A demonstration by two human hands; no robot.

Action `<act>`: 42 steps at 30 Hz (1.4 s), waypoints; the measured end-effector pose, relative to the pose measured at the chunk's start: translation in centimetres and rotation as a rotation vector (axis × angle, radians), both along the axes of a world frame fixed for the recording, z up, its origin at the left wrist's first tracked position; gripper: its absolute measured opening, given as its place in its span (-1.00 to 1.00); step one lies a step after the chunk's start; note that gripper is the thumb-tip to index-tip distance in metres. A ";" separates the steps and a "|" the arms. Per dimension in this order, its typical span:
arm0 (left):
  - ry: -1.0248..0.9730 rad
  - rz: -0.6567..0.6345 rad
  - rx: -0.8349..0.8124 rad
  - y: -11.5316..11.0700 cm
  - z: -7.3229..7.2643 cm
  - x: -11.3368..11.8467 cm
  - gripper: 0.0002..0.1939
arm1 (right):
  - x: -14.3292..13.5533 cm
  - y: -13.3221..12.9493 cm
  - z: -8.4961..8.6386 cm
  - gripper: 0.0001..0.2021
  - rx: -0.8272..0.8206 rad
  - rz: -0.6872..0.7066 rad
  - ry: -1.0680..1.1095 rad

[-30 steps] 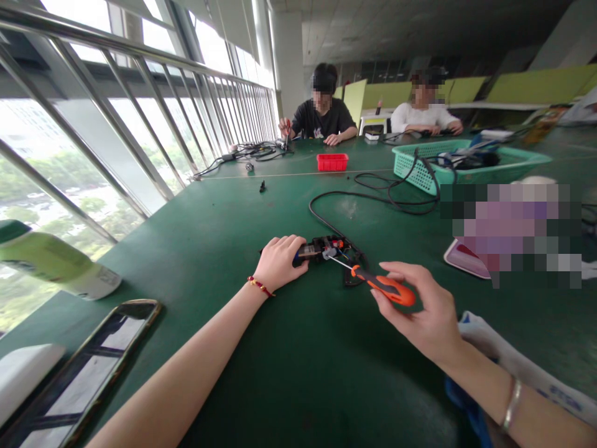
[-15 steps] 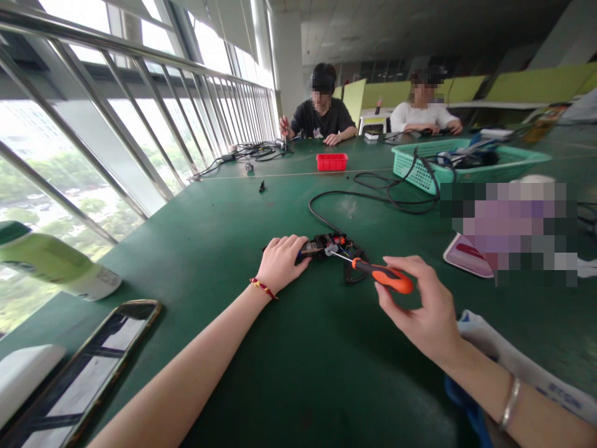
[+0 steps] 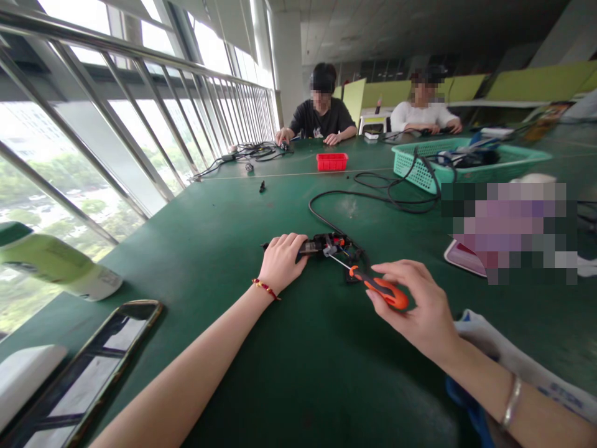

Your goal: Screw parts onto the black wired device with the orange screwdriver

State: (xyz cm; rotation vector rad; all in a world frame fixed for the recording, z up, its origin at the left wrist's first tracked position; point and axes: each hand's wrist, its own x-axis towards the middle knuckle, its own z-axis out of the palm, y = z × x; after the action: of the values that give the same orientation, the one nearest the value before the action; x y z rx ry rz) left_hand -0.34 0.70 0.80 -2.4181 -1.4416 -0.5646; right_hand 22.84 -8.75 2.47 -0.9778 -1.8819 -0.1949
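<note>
Though central, device (image 3: 323, 245) partly beneath left fingers (image 3: 291, 242)

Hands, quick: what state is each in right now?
Left hand: closed over the device, holding it.
Right hand: holding the screwdriver by its handle, between thumb and fingers.

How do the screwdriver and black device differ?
The screwdriver slants in the right hand; the device lies under the left hand. The screwdriver's handle is orange and black; the device is mostly black. The device shows exposed wires; the screwdriver, a metal shaft. Both are held.
</note>
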 end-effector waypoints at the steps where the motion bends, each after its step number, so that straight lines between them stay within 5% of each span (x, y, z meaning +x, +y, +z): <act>1: -0.009 -0.005 -0.005 0.0 0.0 0.0 -0.73 | 0.0 0.0 -0.1 -0.77 -0.033 0.005 -0.017; 8: -0.047 -0.035 -0.032 0.3 -0.3 -0.2 -0.69 | 0.2 0.1 -0.4 -0.68 -0.016 -0.025 0.053; 17: -0.049 -0.038 -0.050 0.3 -0.1 -0.1 -0.69 | 0.1 0.1 -0.2 -0.87 -0.134 -0.033 -0.006; 22: -0.039 -0.031 -0.053 0.3 -0.1 0.0 -0.69 | 0.1 0.1 -0.2 -0.71 -0.044 0.007 0.044; 25: -0.038 -0.029 -0.054 0.2 0.0 0.0 -0.69 | 0.1 0.1 -0.1 -0.78 -0.045 0.022 -0.012; 29: -0.039 -0.029 -0.048 0.2 0.0 0.0 -0.69 | 0.0 0.1 0.0 -0.95 -0.126 -0.018 -0.047; 42: -0.060 -0.046 -0.057 0.3 -0.1 -0.1 -0.67 | 0.9 0.6 0.0 -0.90 -0.076 -0.176 0.034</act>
State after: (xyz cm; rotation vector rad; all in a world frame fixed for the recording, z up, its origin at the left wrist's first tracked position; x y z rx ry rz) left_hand -0.47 1.00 0.66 -2.5039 -1.4482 -0.6204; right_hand 23.74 -8.17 2.48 -1.1929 -1.7833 -0.2110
